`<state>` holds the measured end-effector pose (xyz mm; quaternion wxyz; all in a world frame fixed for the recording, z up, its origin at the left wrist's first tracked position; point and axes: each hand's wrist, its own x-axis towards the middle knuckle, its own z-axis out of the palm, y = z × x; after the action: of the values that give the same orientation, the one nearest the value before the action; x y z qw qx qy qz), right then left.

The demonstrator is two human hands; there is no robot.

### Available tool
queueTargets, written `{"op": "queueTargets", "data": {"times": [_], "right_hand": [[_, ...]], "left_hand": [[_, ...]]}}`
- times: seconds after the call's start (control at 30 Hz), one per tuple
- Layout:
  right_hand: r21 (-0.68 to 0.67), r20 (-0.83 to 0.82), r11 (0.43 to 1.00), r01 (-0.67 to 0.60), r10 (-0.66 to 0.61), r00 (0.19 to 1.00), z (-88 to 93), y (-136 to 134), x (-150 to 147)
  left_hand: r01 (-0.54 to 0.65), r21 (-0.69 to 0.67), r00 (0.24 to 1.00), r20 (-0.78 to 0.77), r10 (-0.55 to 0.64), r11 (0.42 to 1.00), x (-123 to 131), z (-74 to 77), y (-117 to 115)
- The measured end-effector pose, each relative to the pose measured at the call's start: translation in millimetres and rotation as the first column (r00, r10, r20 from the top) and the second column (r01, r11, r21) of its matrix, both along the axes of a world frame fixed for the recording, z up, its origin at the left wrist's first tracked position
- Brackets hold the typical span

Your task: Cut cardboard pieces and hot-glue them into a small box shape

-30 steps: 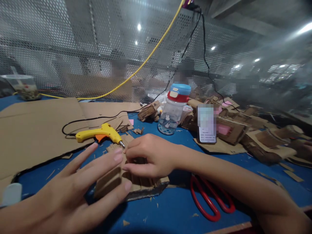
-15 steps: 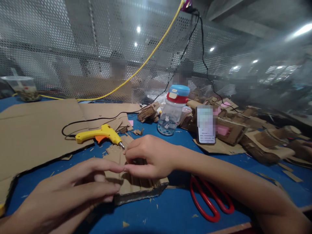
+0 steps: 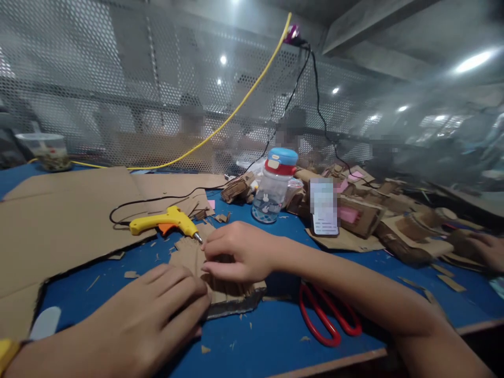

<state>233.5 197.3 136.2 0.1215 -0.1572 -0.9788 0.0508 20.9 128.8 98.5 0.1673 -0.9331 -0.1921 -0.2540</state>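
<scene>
A small corrugated cardboard piece (image 3: 236, 298) lies on the blue table (image 3: 271, 336) in front of me. My left hand (image 3: 149, 320) presses down on its left end with fingers curled and close together. My right hand (image 3: 240, 252) rests on top of the piece, thumb and fingers pinched on its upper ridge. A yellow hot glue gun (image 3: 165, 223) lies just behind the piece, its metal tip pointing at my right hand's knuckles.
Red-handled scissors (image 3: 326, 320) lie under my right forearm. Large cardboard sheets (image 3: 66, 220) cover the left. A plastic bottle (image 3: 273, 186), a phone (image 3: 324, 207) and cardboard models (image 3: 409, 231) stand behind. Another person's hand (image 3: 482, 249) shows at the far right. A perforated metal screen (image 3: 118, 79) closes the back.
My left hand went from spread open above the piece to curled and pressed down on its left end. My right hand stayed on the piece. The view shifted slightly right.
</scene>
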Motion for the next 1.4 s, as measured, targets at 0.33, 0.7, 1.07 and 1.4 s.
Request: {"op": "queueTargets", "data": {"times": [0.33, 0.7, 1.07, 1.4], "right_hand": [[0.029, 0.054, 0.98, 0.195, -0.196, 0.979, 0.1, -9.4, -0.1], [0.066, 0.009, 0.937, 0.344, -0.345, 0.939, 14.7, -38.7, 0.3], [0.082, 0.044, 0.928, 0.364, -0.369, 0.929, -0.2, -70.4, -11.5], [0.164, 0.043, 0.909, 0.383, -0.394, 0.918, -8.9, -69.2, -30.6]], "left_hand": [[-0.083, 0.15, 0.996, -0.002, 0.084, 0.985, -0.8, -0.8, -19.4], [-0.151, -0.342, 0.902, 0.336, 0.271, 0.927, -57.9, 64.6, -66.9], [-0.107, -0.313, 0.973, 0.162, 0.164, 0.944, -48.1, 27.7, -2.6], [0.029, -0.329, 0.997, -0.059, -0.051, 0.944, -22.7, 21.5, 31.6]]}}
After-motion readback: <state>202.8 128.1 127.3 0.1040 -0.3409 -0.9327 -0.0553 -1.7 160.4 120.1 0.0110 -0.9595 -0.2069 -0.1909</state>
